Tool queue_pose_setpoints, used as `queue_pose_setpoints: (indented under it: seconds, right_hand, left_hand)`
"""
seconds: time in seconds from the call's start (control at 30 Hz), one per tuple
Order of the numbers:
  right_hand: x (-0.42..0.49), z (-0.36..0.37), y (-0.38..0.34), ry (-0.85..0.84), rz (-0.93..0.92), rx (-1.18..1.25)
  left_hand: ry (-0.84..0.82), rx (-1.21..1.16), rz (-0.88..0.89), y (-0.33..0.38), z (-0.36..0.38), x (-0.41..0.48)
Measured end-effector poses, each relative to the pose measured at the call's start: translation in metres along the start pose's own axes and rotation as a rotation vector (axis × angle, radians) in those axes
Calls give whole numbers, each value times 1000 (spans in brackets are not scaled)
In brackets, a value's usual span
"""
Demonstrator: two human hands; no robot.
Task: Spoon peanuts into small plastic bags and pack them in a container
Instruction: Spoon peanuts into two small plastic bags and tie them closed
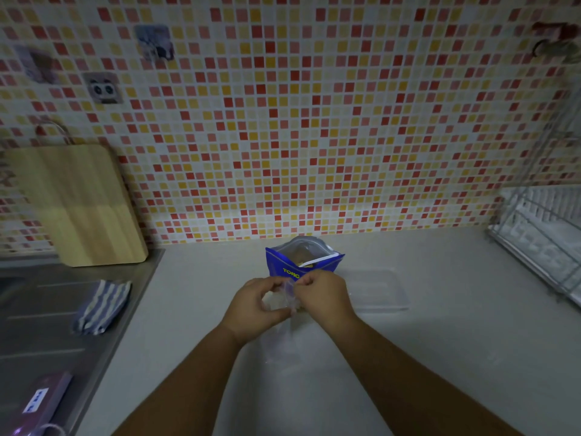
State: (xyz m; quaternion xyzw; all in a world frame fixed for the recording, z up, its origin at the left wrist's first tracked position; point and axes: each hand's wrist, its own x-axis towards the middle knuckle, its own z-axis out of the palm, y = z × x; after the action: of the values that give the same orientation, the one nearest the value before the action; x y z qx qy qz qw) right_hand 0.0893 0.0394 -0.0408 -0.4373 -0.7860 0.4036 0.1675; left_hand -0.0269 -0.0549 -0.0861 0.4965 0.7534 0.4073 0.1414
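At lower centre of the frame, your left hand (257,305) and right hand (323,297) pinch a small clear bag (283,303) with curled fingers, just below the open blue peanut pouch (303,264). The clear container (382,292) sits on the worktop (456,325) to their right.

Dim, flat light, no hard shadows on the worktop (440,357). Wide-angle bowing bent the tiled wall (314,121) edges. Corners were soft, whole frame slightly blurred.

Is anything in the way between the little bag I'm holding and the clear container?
Nothing visible. The small bag, pinched by the left hand and right hand, is just left of the container; the blue pouch stands behind, off that path.
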Motion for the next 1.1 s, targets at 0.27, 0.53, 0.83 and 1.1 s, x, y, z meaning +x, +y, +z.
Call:
queue_pose_setpoints:
  seconds: [0.27,0.53,0.83,1.1]
  right_hand:
    - [4,-4,-10,-37,12,-14]
    - [3,-16,-19,-37,-49,-54]
    - [37,-35,-13,167,-280,-505]
    - [68,-42,-24,-109,-286,-1105]
  left_hand:
    - [11,38,-11,8,3,3]
    - [70,-47,-9,10,-5,10]
    - [99,-263,-56,16,-10,22]
    - [87,-236,-86,23,-20,44]
